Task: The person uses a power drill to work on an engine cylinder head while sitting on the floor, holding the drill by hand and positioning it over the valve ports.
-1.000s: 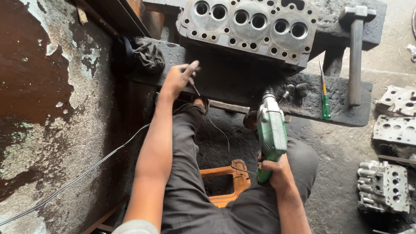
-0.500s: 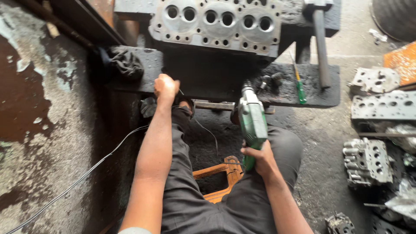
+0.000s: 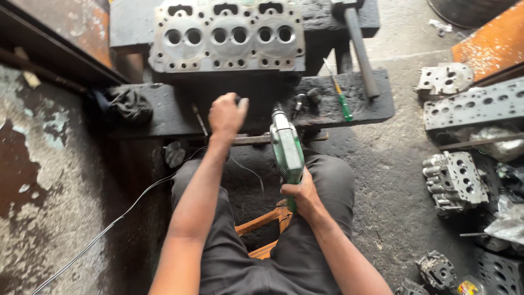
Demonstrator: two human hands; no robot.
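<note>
While the person sits at a blackened bench, one hand grips a green power drill and the other closes near the bench edge.

Fingers of the right hand (image 3: 301,192) wrap tight around the rear handle of the green drill (image 3: 286,148), which points away from the body, its nose just below the bench (image 3: 164,117). Up ahead, the left hand (image 3: 226,113) is curled into a loose fist over the bench's front edge; whether it pinches anything I cannot tell. Behind both hands a grey cylinder head (image 3: 229,38) lies flat, ports up. Right of the drill's nose rest a green-handled screwdriver (image 3: 341,101) and a hammer (image 3: 357,46).
</note>
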